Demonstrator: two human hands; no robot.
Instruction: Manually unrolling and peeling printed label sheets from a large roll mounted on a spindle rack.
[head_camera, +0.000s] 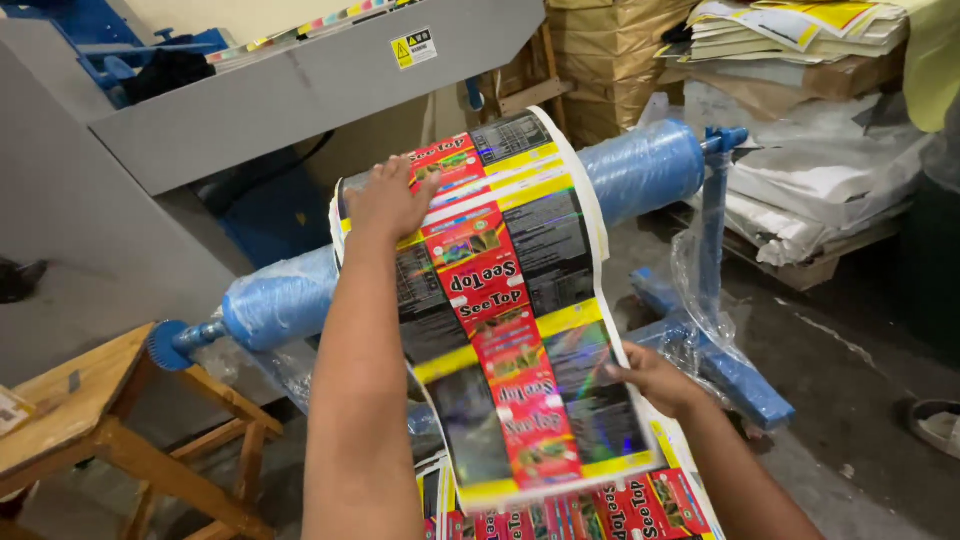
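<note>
Print-shop floor, grey machine (250, 100) behind. Printed packaging film (500, 300) drapes over blue-wrapped roller (640, 165) on blue stand (715, 350). Left hand (388, 200) pressed flat on film's top, grip wide; right hand (655, 380) pinches film's right edge. Wooden stool (90, 410) lower left.

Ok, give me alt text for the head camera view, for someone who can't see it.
A person's left hand presses flat on a glossy printed sheet of red, yellow and black labels draped over a blue plastic-wrapped roller, while the right hand grips the sheet's lower right edge. A wooden stool stands at left, with stacked paper behind.
</note>
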